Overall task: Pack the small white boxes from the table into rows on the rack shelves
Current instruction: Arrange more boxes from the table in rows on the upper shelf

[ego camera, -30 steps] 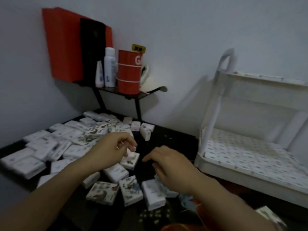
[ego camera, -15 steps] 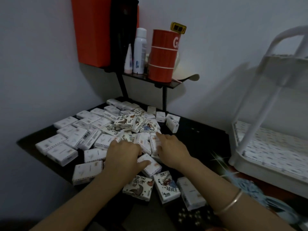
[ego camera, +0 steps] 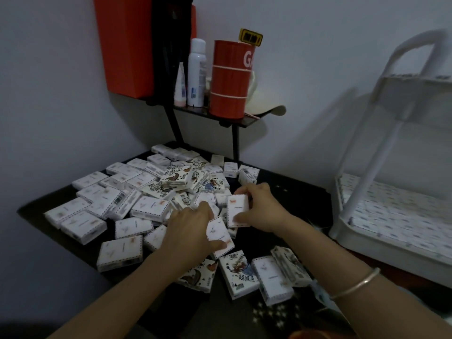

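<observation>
Over the table [ego camera: 300, 204], left grip [ego camera: 188, 231] holds a tilted box [ego camera: 219, 237] (right grip [ego camera: 263, 209], an upright box [ego camera: 238, 210]).

Half a second ago both hands were laid palm-down on the pile; since then a small white box has been taken up by each. An upright box [ego camera: 238, 211] is now pinched by the right hand [ego camera: 264, 209], and a tilted box [ego camera: 218, 234] is gripped by the left hand [ego camera: 187, 231]. The two have been brought just beside each other above the desk [ego camera: 288, 192]. The rack [ego camera: 391, 253] has been shifted toward the right of the view.
</observation>
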Demonstrator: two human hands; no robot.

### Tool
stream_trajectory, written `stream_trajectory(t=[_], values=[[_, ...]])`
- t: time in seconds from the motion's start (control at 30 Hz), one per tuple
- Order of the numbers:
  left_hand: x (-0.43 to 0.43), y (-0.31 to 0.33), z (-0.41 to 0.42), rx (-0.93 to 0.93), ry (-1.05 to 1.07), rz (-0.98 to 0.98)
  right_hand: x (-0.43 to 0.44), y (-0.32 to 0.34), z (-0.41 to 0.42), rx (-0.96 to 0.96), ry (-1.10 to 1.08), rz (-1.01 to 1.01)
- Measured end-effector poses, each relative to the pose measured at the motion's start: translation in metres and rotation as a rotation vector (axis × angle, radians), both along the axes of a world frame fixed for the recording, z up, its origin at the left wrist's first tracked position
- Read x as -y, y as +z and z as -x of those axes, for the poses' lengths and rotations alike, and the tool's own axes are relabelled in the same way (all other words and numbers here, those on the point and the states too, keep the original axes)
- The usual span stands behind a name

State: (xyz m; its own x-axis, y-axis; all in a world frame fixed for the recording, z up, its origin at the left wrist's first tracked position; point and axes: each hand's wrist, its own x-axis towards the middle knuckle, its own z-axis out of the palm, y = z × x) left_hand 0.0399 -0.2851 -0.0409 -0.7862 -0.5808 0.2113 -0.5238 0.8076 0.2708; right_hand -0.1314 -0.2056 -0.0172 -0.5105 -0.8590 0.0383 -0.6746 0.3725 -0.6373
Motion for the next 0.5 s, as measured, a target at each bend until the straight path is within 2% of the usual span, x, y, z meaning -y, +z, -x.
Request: stream_trajectory(t=[0.07,0.13,0.27,0.5], values=[[-0.003,0.004,0.002,-0.131,-0.073,-0.163,-0.017,0.007,0.007,-0.001,-0.033,0.07],[-0.008,0.013,0.008,-0.244,-0.149,-0.407,-0.039,0.017,0.014,0.004,-0.055,0.147],[-0.03,0.046,0.029,-0.385,-0.328,-0.795,-0.095,0.045,0.027,0.017,-0.118,0.229],[-0.1,0.112,0.082,-0.464,-0.57,-1.028,-0.206,0.115,0.046,-0.03,-0.276,0.368]])
